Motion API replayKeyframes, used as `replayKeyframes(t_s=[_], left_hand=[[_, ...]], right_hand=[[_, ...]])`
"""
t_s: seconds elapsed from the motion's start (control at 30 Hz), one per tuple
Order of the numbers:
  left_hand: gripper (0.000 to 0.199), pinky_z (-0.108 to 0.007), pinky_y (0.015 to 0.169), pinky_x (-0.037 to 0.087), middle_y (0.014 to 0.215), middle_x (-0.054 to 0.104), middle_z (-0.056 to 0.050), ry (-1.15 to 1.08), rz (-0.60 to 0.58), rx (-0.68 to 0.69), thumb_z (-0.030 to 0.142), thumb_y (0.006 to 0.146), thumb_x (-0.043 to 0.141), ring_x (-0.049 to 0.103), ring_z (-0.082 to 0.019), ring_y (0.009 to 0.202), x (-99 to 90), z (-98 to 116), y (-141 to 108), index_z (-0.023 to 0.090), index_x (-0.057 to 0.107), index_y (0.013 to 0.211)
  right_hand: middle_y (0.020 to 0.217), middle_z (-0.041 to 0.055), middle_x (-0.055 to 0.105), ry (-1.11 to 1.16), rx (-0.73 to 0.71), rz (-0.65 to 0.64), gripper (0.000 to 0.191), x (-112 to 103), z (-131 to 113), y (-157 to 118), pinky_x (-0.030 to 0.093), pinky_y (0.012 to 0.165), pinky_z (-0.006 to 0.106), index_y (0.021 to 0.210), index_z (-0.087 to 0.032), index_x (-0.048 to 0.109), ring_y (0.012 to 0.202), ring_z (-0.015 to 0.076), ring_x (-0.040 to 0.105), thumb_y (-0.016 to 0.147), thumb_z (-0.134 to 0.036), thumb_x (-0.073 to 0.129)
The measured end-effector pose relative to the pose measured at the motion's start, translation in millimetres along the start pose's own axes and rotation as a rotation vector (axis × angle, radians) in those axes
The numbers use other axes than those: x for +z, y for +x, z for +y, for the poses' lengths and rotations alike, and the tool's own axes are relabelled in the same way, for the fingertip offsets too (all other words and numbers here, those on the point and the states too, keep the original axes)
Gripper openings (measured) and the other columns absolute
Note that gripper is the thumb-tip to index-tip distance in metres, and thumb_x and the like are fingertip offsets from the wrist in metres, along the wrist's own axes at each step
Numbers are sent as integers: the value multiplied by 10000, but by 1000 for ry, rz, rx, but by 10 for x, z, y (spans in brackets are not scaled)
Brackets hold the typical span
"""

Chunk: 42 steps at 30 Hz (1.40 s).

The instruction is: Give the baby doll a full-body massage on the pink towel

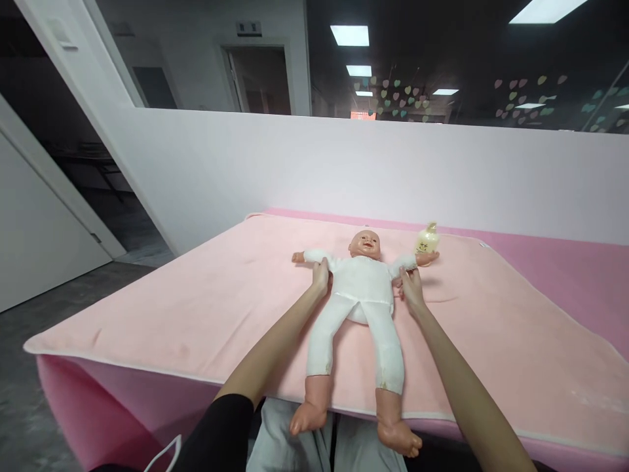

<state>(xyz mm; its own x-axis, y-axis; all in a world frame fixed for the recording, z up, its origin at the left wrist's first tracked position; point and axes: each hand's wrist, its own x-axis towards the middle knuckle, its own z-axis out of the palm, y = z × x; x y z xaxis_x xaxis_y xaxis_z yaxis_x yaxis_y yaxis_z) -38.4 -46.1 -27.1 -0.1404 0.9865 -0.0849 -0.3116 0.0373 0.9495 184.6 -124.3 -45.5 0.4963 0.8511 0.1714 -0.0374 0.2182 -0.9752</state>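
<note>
A baby doll [362, 282] with a white cloth body lies face up on a pink blanket [196, 314], its arms spread and its feet hanging past the front edge. My left hand [321, 276] is closed on the doll's arm at the left of the view, close to the shoulder. On the other side, my right hand [411, 287] has its fingers closed at the underside of the doll's other arm. A pale yellow pump bottle [427, 240] stands behind the doll's hand at the right.
A low white wall [344, 164] with glass above it runs behind the table. The blanket's front edge lies close to my lap. To the left are a white door [44, 223] and grey floor.
</note>
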Motion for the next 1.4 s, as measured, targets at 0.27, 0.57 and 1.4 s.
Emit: replayKeyframes(t_s=[0.27, 0.57, 1.4], left_hand=[[501, -328, 920, 416, 1224, 593, -63, 536, -303, 310, 212, 779, 516, 534, -236, 1125, 60, -16, 350, 202, 490, 1279], [444, -297, 778, 437, 1019, 682, -30, 784, -261, 399, 245, 794, 436, 605, -223, 916, -2, -40, 205, 240, 563, 1220], [466, -265, 566, 311, 748, 644, -87, 964, -155, 419, 420, 890, 241, 547, -198, 684, -16, -55, 265, 174, 601, 725]], right_hand=[[930, 102, 644, -585, -125, 50, 480, 190, 170, 332, 400, 711, 311, 964, -177, 600, 866, 245, 568, 819, -547, 331], [896, 137, 648, -856, 31, 40, 498, 212, 134, 362, 357, 629, 283, 946, -142, 638, 791, 237, 575, 858, -481, 283], [622, 37, 578, -520, -41, 143, 409, 171, 218, 360, 362, 556, 267, 697, -196, 571, 649, 202, 530, 782, -548, 381]])
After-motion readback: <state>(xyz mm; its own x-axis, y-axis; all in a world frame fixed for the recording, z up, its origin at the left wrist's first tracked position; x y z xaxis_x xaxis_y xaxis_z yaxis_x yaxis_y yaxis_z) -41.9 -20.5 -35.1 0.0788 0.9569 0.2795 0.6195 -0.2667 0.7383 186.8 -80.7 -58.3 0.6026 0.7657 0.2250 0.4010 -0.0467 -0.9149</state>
